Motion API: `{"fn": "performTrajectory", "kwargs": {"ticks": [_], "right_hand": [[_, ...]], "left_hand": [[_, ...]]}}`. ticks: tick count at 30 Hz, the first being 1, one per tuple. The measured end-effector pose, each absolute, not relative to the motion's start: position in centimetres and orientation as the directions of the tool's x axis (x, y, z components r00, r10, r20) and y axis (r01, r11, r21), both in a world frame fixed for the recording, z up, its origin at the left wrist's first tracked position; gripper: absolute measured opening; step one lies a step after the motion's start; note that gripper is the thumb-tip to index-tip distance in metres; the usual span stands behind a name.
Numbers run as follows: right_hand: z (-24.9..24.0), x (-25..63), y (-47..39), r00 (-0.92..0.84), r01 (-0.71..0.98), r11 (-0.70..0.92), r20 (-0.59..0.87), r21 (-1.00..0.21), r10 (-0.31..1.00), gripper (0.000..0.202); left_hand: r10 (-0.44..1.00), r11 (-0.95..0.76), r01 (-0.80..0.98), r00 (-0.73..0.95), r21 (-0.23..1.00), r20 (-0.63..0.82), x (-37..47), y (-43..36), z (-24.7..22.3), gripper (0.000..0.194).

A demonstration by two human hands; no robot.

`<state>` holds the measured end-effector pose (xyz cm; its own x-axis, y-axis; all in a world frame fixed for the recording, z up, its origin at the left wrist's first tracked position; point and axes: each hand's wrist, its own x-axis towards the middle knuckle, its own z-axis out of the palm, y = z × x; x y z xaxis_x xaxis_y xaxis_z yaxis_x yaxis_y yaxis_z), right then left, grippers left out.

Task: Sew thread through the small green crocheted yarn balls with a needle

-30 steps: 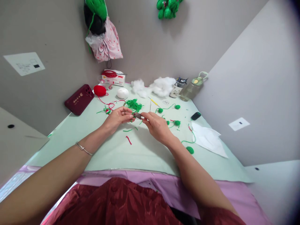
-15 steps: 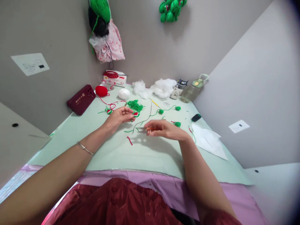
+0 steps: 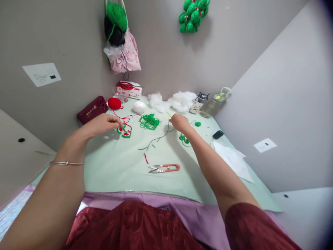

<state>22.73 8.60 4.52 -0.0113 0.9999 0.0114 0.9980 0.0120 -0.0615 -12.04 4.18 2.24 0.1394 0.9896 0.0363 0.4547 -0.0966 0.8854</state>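
While both hands reach over the pale green worktop (image 3: 111,177), read as a dial with twelve at the far wall, the left hand (image 3: 108,124) is at ten, its fingers bent over the red-and-green crocheted pieces (image 3: 126,134), which lie between nine and ten; I cannot tell whether they grip one. The right hand (image 3: 180,123), between one and two, has its fingers drawn narrow at the yellow hook (image 3: 170,116), mostly covered by the hand, and how firmly they close on it is hidden. Orange-handled snips (image 3: 172,168) lie at six, blades pointing toward nine, with a scrap of red yarn (image 3: 146,158) at seven. A tangle of green yarn (image 3: 150,122) sits near twelve; beyond it is white fluff (image 3: 182,101), spread from twelve to one. A red yarn ball (image 3: 114,103) and a dark red phone (image 3: 92,110) are at ten, a bottle (image 3: 212,105) and a pen cup (image 3: 196,105) at two, and white paper (image 3: 230,159) at three. Grey walls (image 3: 161,48) meet around the worktop; a polka-dot bag (image 3: 131,53) hangs at eleven, a bunch of green knitted pieces (image 3: 194,17) at one. Purple cloth (image 3: 192,222) drapes below the near edge.
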Motion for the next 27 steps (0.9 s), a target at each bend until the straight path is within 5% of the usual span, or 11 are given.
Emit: {"fn": "performTrajectory", "kwargs": {"ticks": [4, 9, 18, 21, 23, 27], "right_hand": [[2.7, 21.6, 12.7, 0.081, 0.996, -0.081, -0.005, -0.028, 0.997, 0.032], [2.2, 21.7, 15.0, 0.148, 0.985, -0.15, -0.023, -0.085, 0.989, 0.038], [5.3, 21.8, 11.2, 0.051, 0.835, -0.036, 0.013, -0.549, 0.999, 0.008], [6.6, 21.7, 7.4, -0.03, 0.659, 0.076, 0.075, -0.748, 0.997, 0.009], [6.8, 21.7, 4.5, -0.089, 0.318, 0.132, 0.109, -0.939, 0.99, 0.011], [5.9, 21.3, 0.1, -0.195, 0.058, 0.105, 0.092, -0.993, 0.976, 0.027]], "left_hand": [[0.995, -0.095, 0.724, 0.091, 0.684, 0.041, -12.4, 4.5, 1.0, 0.01], [0.974, -0.179, 0.779, 0.055, 0.6, 0.219, -11.8, 4.0, 1.8, 0.007], [0.981, -0.168, 0.729, 0.059, 0.663, 0.184, -11.3, 3.7, 2.3, 0.005], [0.987, -0.16, 0.796, 0.122, 0.584, 0.104, -10.4, 3.4, 1.6, 0.011], [0.986, -0.166, 0.822, 0.151, 0.545, 0.073, -9.7, 3.2, 1.1, 0.014], [0.967, -0.254, 0.789, 0.22, 0.559, 0.129, -7.7, 2.5, 0.9, 0.015]]}}
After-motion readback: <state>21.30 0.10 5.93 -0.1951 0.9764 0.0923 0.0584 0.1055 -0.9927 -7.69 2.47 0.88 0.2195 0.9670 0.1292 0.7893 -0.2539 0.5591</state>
